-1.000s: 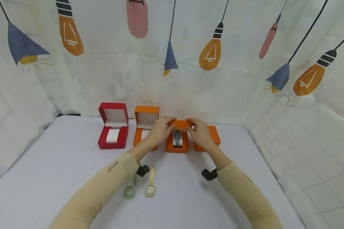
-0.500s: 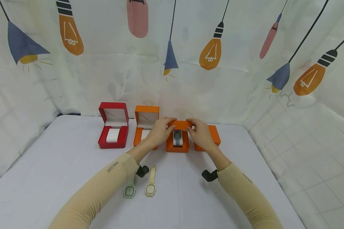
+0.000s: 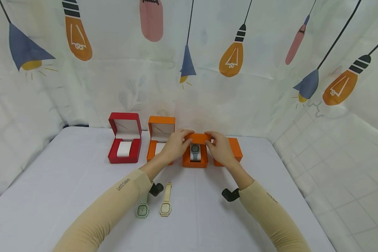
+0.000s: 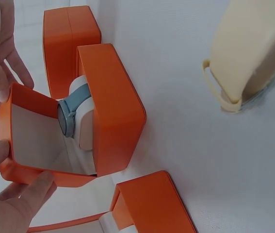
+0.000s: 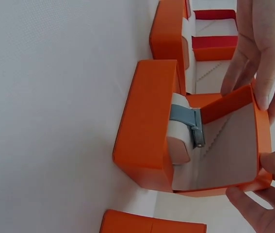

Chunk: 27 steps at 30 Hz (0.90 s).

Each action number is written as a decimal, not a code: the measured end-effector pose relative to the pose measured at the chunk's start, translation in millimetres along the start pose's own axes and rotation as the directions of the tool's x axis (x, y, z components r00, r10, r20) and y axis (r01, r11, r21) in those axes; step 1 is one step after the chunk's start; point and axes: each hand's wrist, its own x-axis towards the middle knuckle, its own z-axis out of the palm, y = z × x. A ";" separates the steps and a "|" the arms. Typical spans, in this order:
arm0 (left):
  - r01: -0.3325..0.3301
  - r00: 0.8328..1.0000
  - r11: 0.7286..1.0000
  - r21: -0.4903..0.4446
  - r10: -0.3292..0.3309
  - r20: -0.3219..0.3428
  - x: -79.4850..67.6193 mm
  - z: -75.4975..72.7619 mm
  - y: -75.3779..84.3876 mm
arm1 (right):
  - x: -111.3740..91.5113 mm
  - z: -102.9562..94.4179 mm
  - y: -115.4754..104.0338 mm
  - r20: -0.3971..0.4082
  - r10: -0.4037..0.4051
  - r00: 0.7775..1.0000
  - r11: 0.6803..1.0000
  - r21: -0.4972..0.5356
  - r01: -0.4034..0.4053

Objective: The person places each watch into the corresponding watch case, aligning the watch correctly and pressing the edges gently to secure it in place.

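A blue-grey wristwatch [image 3: 195, 151] sits on a white cushion [image 4: 85, 127] in an orange watch box [image 3: 195, 164]. The hinged lid [image 3: 199, 138] of this box is partly raised, its pale lining visible in both wrist views. My left hand [image 3: 175, 142] pinches the lid's left corner between thumb and fingers. At the right corner, my right hand [image 3: 221, 147] grips it the same way. Nearer on the white table lie a pale green watch [image 3: 142, 210] and a cream watch [image 3: 165, 208].
Left of this box stand an open red watch box [image 3: 124, 157] and an open orange box [image 3: 161, 120], each with a white cushion. A closed orange box [image 3: 235, 148] is to the right, partly behind the right hand. A patterned curtain [image 3: 201, 101] hangs behind the table.
The lid has tipped down very slightly, both hands moving with it. The watches and the other boxes stay where they were.
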 end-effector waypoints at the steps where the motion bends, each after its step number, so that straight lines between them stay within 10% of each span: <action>1: -0.003 1.000 1.000 -0.001 0.003 -0.002 -0.2 0.0 -0.1 | 0.0 0.3 0.5 -0.002 -0.001 1.000 1.000 -0.001 0.001; 27: 0.002 1.000 1.000 0.006 -0.002 -0.002 -4.3 1.7 -0.9 | -7.6 5.0 3.4 -0.039 -0.029 0.999 0.999 0.015 0.029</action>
